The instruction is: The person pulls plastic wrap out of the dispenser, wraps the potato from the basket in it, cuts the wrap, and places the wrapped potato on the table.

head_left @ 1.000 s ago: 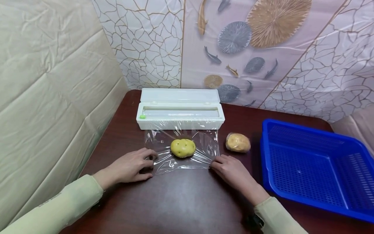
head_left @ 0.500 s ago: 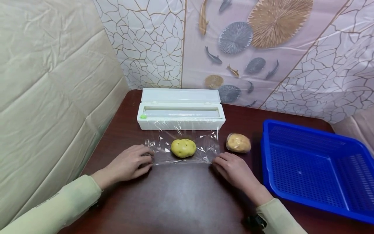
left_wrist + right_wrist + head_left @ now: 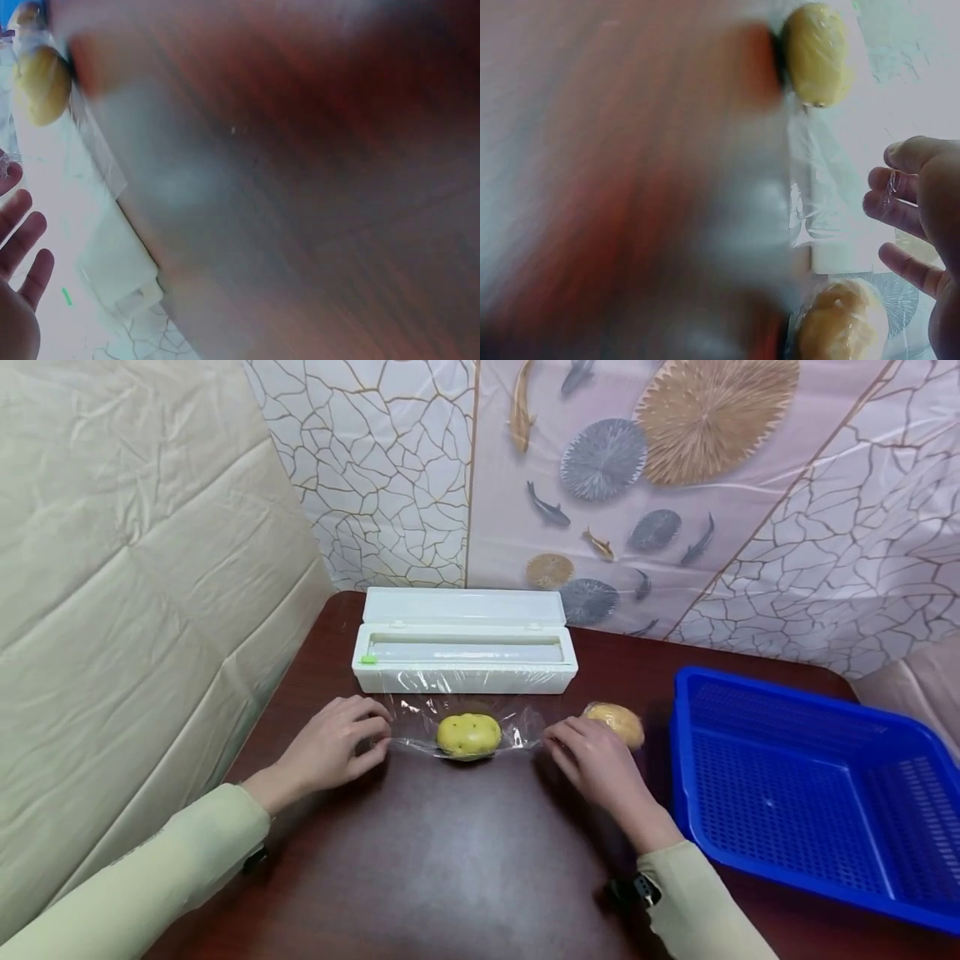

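Note:
A yellow potato [image 3: 468, 733] lies on a sheet of cling film [image 3: 412, 714] drawn from a white dispenser box [image 3: 465, 680]. My left hand [image 3: 333, 743] pinches the film's near left corner. Its near right corner is pinched by my right hand [image 3: 596, 760], where a bit of film [image 3: 890, 189] shows against the fingers in the right wrist view. Between the hands, the film's near edge is raised and crosses the potato's lower front. Beside the right hand, partly hidden behind it, lies a second potato [image 3: 621, 723] wrapped in film.
At the right stands a blue plastic basket [image 3: 684, 777] with perforated sides. The dispenser's lid [image 3: 465, 607] is up, and a green slider [image 3: 368, 659] sits at its left end. A patterned wall covering [image 3: 375, 468] rises behind the dark wooden table [image 3: 457, 860].
Both hands have moved away from me toward the dispenser, carrying the film's near edge up to the potato. The stretched sheet has gone slack, and the right hand now partly covers the wrapped potato.

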A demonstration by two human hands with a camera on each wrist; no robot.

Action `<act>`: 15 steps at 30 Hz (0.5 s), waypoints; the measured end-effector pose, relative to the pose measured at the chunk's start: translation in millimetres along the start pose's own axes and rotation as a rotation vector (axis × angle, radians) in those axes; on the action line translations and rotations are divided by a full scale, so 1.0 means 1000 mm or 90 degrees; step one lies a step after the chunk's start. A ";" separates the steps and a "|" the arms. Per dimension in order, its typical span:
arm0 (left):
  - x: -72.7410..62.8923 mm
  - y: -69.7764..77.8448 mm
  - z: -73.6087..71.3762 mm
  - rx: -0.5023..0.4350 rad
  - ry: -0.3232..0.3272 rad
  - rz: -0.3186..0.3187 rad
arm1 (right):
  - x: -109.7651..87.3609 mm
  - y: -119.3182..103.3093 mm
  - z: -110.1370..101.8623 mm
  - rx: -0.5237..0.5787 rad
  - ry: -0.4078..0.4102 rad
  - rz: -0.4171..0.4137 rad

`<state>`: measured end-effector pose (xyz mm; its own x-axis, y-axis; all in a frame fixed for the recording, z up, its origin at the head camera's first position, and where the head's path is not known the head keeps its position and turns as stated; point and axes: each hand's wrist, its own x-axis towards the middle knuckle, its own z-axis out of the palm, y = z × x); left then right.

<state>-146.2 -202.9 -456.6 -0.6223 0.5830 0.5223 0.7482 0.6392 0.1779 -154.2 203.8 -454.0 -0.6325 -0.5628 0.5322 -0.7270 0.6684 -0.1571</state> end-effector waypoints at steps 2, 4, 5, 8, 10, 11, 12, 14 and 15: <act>0.001 -0.004 0.001 0.002 -0.006 -0.019 | 0.005 0.002 0.003 -0.005 -0.004 0.013; 0.002 -0.006 0.001 0.002 -0.016 -0.039 | 0.008 0.004 0.006 -0.008 -0.007 0.025; 0.002 -0.008 0.002 0.002 -0.020 -0.049 | 0.009 0.005 0.008 -0.008 -0.008 0.030; 0.001 -0.011 0.004 0.005 -0.035 -0.078 | 0.011 0.009 0.012 -0.007 -0.013 0.046; 0.001 -0.012 0.005 0.012 -0.048 -0.093 | 0.013 0.011 0.014 -0.002 -0.020 0.053; 0.001 -0.013 0.006 0.015 -0.053 -0.098 | 0.013 0.012 0.015 0.002 -0.022 0.056; 0.001 -0.013 0.006 0.018 -0.059 -0.103 | 0.014 0.013 0.016 0.004 -0.025 0.060; 0.001 -0.013 0.006 0.023 -0.067 -0.108 | 0.016 0.015 0.017 0.009 -0.028 0.066; 0.001 -0.013 0.006 0.024 -0.069 -0.109 | 0.017 0.016 0.017 0.012 -0.028 0.067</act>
<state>-158.3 -207.5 -463.6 -0.7626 0.5131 0.3938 0.6211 0.7509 0.2244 -181.3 196.6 -461.9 -0.7162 -0.5115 0.4748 -0.6607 0.7160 -0.2254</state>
